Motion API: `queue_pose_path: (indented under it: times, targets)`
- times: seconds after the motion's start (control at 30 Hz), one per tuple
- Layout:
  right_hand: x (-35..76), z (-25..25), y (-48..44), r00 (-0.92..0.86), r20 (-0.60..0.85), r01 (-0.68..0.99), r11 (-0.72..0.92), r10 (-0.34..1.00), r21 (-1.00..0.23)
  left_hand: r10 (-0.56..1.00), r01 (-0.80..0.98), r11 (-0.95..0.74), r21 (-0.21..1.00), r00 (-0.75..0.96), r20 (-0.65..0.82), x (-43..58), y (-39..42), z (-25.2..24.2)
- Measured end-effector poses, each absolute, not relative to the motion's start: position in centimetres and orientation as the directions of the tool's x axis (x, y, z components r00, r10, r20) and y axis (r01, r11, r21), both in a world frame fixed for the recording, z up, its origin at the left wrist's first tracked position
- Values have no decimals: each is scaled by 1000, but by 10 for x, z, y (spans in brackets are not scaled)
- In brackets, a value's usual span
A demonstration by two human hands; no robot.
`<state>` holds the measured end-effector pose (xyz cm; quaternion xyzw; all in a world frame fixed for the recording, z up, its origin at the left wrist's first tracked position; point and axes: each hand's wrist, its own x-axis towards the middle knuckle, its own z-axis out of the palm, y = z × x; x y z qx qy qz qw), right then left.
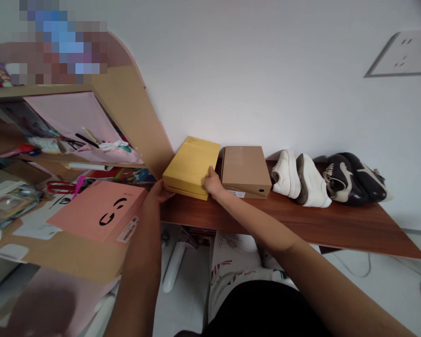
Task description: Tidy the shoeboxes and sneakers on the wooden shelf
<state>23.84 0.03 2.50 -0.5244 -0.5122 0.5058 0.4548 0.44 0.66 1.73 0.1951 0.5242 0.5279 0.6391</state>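
Note:
A yellow shoebox with its lid on is between my two hands, at the left end of a reddish-brown wooden board. It looks slightly tilted, and I cannot tell whether its underside touches the board. My left hand grips its near left corner, with the fingers partly hidden below it. My right hand holds the near right side, thumb on top. Just right of that hand stands a closed brown cardboard shoebox.
White sneakers and black shoes stand farther right on the board. To the left, a pink-orange shoebox lies on a cluttered desk with shelves. A white wall rises behind the board.

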Motion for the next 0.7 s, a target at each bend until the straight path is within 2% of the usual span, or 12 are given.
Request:
queue_pose_path:
  times: [0.13,0.2,0.27,0.47,0.7]
  targets:
    - [236,42,-4,12,-110,350,-108,994,-931,941,-547,237,803,-75,-329,13,-6,23]
    - [235,50,-6,-30,-69,483,-46,997,-875,959,-565,174,807,-88,-269,20,-9,28]
    - [233,56,-6,-92,-32,535,22,995,-845,966,-575,145,805,-94,-241,27,-9,33]
    - [225,70,-2,-210,-6,347,69,978,-935,980,-577,107,810,-76,-183,38,-9,50]
    - [230,89,-10,-233,8,136,41,972,-990,993,-477,26,878,-91,-79,45,-10,74]
